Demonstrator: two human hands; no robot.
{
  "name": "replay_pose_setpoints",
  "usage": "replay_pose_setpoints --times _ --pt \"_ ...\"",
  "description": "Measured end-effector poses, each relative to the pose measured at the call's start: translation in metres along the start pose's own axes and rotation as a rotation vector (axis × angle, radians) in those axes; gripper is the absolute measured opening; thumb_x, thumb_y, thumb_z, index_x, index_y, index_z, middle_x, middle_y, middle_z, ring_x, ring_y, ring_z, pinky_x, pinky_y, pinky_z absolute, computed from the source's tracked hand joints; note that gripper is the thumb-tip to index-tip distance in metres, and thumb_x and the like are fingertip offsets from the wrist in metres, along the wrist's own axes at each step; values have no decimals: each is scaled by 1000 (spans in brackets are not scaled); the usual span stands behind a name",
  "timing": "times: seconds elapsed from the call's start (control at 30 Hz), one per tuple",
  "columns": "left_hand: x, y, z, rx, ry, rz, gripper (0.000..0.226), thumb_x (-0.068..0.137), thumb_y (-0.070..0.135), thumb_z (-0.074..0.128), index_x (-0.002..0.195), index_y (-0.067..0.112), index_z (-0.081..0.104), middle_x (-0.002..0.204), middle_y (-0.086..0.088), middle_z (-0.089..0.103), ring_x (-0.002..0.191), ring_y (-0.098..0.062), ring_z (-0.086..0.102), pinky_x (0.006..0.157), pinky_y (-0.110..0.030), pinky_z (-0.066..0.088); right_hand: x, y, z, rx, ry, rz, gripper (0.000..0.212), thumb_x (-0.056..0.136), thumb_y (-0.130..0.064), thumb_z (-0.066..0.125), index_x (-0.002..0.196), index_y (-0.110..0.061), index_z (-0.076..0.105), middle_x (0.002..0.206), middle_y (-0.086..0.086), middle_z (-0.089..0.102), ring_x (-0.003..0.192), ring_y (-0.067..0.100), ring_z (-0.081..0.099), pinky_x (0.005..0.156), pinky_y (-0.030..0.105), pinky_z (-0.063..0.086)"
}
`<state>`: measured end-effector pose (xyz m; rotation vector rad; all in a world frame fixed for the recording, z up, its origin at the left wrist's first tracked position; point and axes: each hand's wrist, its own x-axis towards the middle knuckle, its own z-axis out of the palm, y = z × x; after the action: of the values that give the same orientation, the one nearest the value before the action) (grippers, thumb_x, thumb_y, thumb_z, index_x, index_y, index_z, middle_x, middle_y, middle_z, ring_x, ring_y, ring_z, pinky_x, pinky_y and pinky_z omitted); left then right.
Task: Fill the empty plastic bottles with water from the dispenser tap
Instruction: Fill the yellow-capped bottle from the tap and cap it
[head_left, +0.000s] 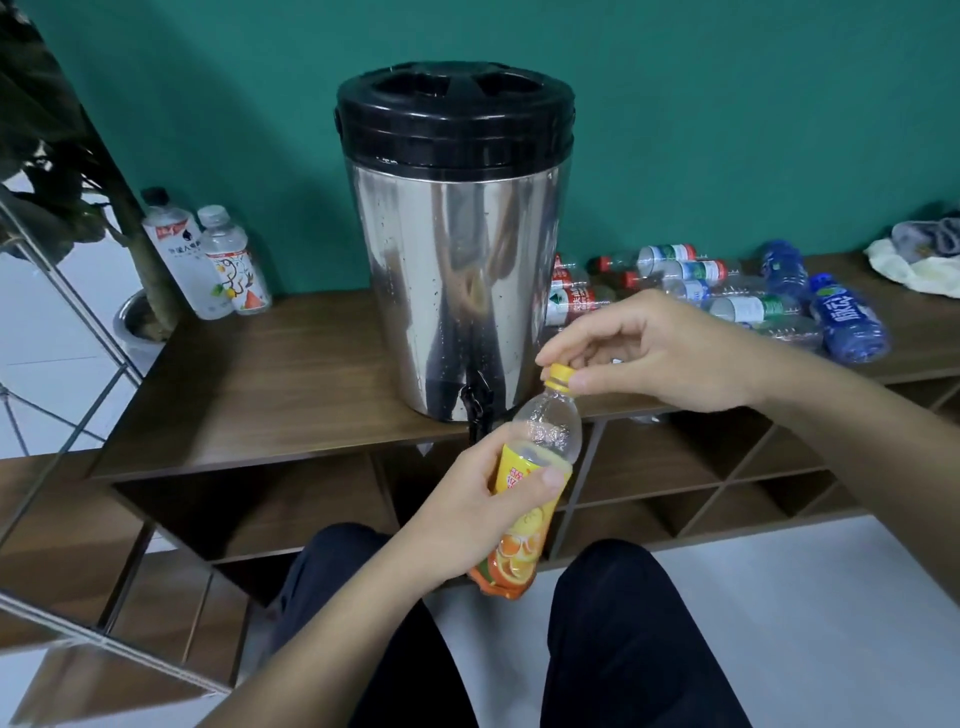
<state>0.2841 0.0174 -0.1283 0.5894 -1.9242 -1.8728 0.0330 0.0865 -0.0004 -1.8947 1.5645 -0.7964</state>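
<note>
Here the right hand (660, 353) pinches the yellow cap (561, 375) of a bottle (535, 478) between thumb and fingers (558, 356), the fingers curled narrow around the cap from above. The left hand (483, 514) grips the same bottle lower down, its fingers wrapped round the yellow-orange label and the thumb lying across the front. The bottle tilts, neck up and to the right, and its clear upper part shows no liquid that I can make out. It is held in the air in front of the worktop (260, 395), just beside the black tap (478, 410) of the dispenser (457, 249).

The dispenser is a steel drum with a black lid, standing upright on the worktop, the tap hanging over the front edge. To its left, two capped bottles (208, 260) stand upright near the wall; whether they hold water I cannot tell. To its right, a heap of bottles (727, 301) lies on its side, clear and blue ones mixed, looking empty. Further right sits a bundle of cloth (919, 260).
</note>
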Motion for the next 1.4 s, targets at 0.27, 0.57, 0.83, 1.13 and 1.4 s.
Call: replay_pose_setpoints --times 0.27,0.57,0.83,1.13,1.4 --pt "0 -42 -12 -128 -31 -48 53 94 38 82 141 26 61 127 -26 68 113 -31 69 111 -70 50 0 29 40 52 -15 42 29 104 -3 74 128 -17 80 121 -5 80 116 18 75 104 32 59" --pt "15 -72 -15 -50 28 -52 45 96 35 87 129 12 66 125 -14 78 122 -43 74 114 -71 50 -6 53 57 76 45 116 31 107 -4 69 132 -20 77 130 -7 78 124 16 74 111 39 58" --pt "21 -94 -12 69 19 -53 35 102 29 79 132 24 63 116 -5 75 111 -28 71 114 -60 52 -10 72 81 32 94 174 34 110 -9 66 131 -33 77 130 -12 75 125 16 71 112 44 56" --pt "28 -107 -23 145 74 -51 51 95 10 84 134 24 54 115 3 73 111 -24 70 101 -36 55 19 114 89 -308 407 310 32 104 -21 77 134 -28 74 108 -15 72 102 3 68 98 34 60" --pt "33 -130 -38 228 138 -67 58 91 14 89 132 33 53 113 14 71 100 -7 67 92 -32 55 48 148 113 -541 457 346 31 102 -19 78 132 -18 75 113 5 77 108 25 68 90 42 58"
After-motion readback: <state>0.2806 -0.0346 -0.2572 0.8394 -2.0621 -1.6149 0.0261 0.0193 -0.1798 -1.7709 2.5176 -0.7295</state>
